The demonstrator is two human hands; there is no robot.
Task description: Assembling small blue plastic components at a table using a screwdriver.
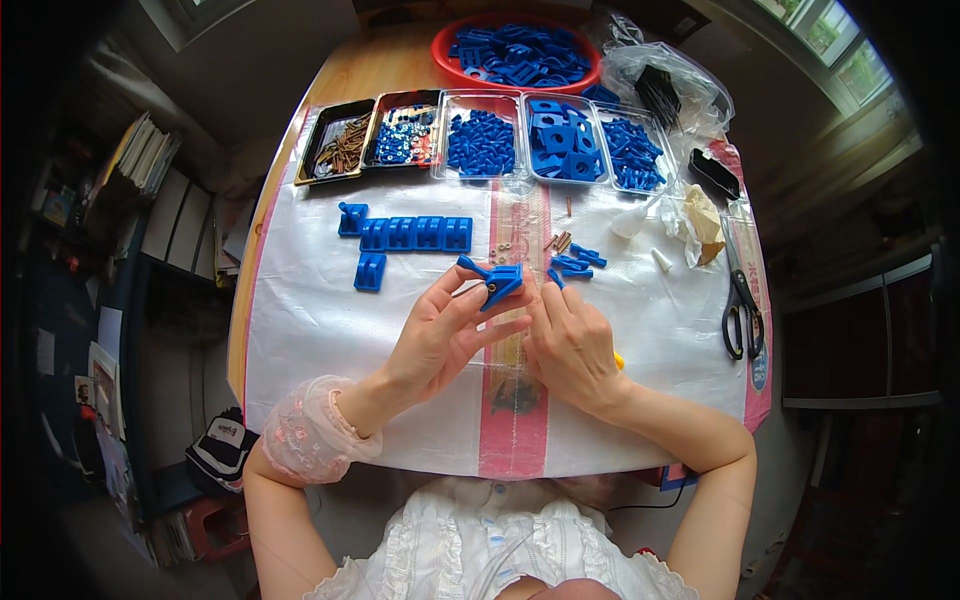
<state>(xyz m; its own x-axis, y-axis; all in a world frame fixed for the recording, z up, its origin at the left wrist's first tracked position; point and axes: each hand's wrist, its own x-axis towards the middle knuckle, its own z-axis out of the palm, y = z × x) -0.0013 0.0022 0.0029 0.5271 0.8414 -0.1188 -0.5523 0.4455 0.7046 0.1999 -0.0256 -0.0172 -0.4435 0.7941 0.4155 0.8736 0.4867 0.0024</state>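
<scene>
My left hand [437, 330] pinches a blue plastic bracket [503, 283] above the middle of the table; a lever-like blue piece sticks out of its left side and a small round metal end shows on it. Close by on the right, my right hand [577, 340] has its fingers closed around a small blue plastic piece [555, 279], partly hidden by the fingers. Several loose blue pieces [575, 266] and a few brass-coloured screws [562, 243] lie just beyond that hand. Something yellow [619, 360] peeks out beside its wrist side. Several matching blue brackets [415, 234] stand in a row at the left.
Along the back are a tray of screws [314, 172], a tray of nuts [373, 158], and clear trays of blue parts [482, 176]. Behind them sits a red basin [440, 62] of blue parts. At right lie black scissors [741, 310], a white bottle [628, 223] and crumpled paper [704, 225].
</scene>
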